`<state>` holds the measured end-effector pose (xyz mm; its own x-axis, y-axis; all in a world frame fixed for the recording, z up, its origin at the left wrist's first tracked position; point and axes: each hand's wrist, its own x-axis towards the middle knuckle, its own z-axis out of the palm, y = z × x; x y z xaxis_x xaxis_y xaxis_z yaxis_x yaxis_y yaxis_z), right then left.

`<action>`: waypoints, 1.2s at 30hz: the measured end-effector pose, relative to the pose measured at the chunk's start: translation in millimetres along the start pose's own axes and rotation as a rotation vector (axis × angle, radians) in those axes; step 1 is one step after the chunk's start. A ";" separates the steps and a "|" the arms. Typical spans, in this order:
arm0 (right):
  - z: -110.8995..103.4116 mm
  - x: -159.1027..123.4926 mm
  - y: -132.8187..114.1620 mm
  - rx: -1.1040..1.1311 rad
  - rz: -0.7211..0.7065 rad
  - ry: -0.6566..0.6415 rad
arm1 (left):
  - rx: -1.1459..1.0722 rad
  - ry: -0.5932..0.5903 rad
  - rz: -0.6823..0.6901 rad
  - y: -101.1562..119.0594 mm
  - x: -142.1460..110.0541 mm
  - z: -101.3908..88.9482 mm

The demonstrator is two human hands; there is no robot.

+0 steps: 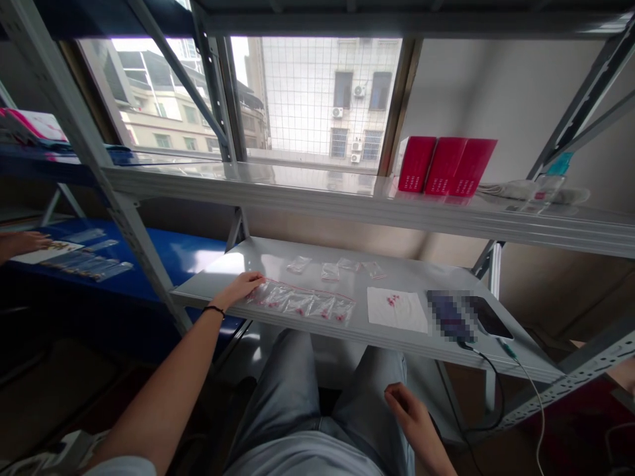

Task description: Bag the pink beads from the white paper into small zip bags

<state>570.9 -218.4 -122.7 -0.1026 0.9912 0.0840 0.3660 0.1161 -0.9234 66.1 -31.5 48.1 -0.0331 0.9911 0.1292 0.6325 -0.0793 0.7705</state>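
Observation:
My left hand (pixel 241 288), a dark band on its wrist, rests flat with its fingertips on the left end of a row of small clear plastic zip bags (pixel 300 303) holding pink bits. The row lies along the front of a grey metal shelf (pixel 278 254). Several loose clear bags (pixel 330 271) lie farther back on it. To the right is a white paper napkin (pixel 397 309) with pink bits on it. My right hand (pixel 407 413) hangs low beside my thigh, well below the shelf, touching nothing on it.
A pixelated phone (pixel 449 316) and a dark phone (pixel 489 317) lie on the shelf's right, with cables trailing down. Red boxes (pixel 446 165) stand on the shelf above. At far left, another person's hand (pixel 22 242) reaches over a blue surface (pixel 163 254) with bags.

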 end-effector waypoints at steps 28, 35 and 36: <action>-0.1 -1.1 -14.1 -0.065 -0.014 -0.030 | 0.696 0.066 0.382 63.2 91.8 67.7; -7.5 -5.1 -44.4 0.000 -0.126 0.090 | 0.648 0.177 0.421 114.6 -1.9 93.4; -3.9 -7.5 -57.8 0.021 -0.148 0.106 | 0.622 0.135 0.457 117.4 -35.7 106.5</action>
<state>554.1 -232.3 -68.4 -0.0559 0.9646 0.2578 0.3342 0.2614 -0.9055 223.9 -64.8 67.5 0.2670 0.8497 0.4546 0.9221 -0.3624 0.1358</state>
